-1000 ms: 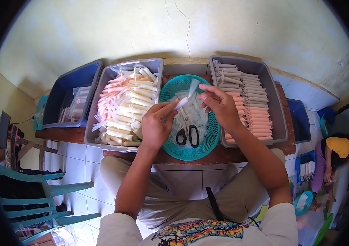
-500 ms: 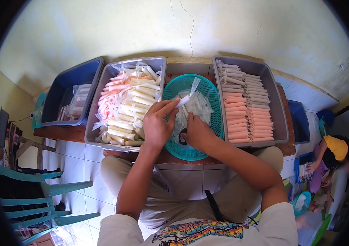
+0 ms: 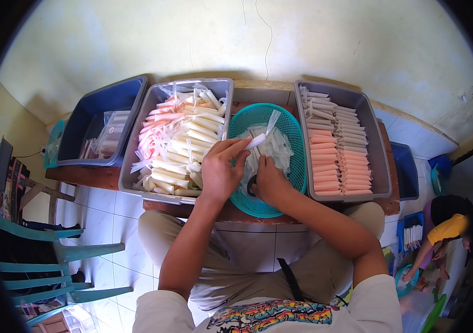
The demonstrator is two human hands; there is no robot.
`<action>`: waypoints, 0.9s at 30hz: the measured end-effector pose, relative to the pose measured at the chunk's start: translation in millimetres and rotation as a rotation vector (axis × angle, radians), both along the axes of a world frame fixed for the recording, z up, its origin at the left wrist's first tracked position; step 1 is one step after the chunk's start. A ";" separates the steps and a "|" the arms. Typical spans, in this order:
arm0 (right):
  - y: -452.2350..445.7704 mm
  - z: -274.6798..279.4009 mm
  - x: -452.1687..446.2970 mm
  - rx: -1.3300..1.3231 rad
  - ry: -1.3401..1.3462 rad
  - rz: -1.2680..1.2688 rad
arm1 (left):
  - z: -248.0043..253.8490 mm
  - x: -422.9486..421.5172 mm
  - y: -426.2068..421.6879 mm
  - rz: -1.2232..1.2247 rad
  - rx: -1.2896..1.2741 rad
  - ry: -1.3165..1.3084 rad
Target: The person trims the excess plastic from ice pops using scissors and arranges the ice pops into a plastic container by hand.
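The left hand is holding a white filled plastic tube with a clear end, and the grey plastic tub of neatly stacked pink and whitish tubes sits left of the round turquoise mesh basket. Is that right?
Not quite: the head view shows that grey plastic tub to the right of the round turquoise mesh basket.

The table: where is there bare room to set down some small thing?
Mostly inside the leftmost dark blue tray, beside its packets. Only thin strips of brown table border the teal basket. Crowded: left grey tray, right grey tray, basket.

Glossy teal plastic basket [image 3: 239,202]
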State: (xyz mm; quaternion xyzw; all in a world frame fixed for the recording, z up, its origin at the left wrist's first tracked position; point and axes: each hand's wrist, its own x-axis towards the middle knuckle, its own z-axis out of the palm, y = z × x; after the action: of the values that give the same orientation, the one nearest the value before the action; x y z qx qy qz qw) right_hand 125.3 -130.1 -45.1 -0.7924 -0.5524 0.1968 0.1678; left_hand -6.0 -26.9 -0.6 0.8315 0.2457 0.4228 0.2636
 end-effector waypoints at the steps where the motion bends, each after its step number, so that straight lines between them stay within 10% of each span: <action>1: 1.1 -1.7 0.1 0.002 -0.006 -0.015 | 1.2 -0.2 -0.5 -0.001 0.001 0.000; 27: -50.2 78.9 39.9 0.221 0.118 0.063 | 7.5 -3.1 16.8 0.103 0.006 -0.032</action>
State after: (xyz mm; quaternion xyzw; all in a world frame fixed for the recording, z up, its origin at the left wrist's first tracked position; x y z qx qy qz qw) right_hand 165.3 -180.4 33.8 -0.7382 -0.5847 0.1861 0.2801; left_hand -9.1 -10.1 6.9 0.8117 0.2827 0.4497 0.2428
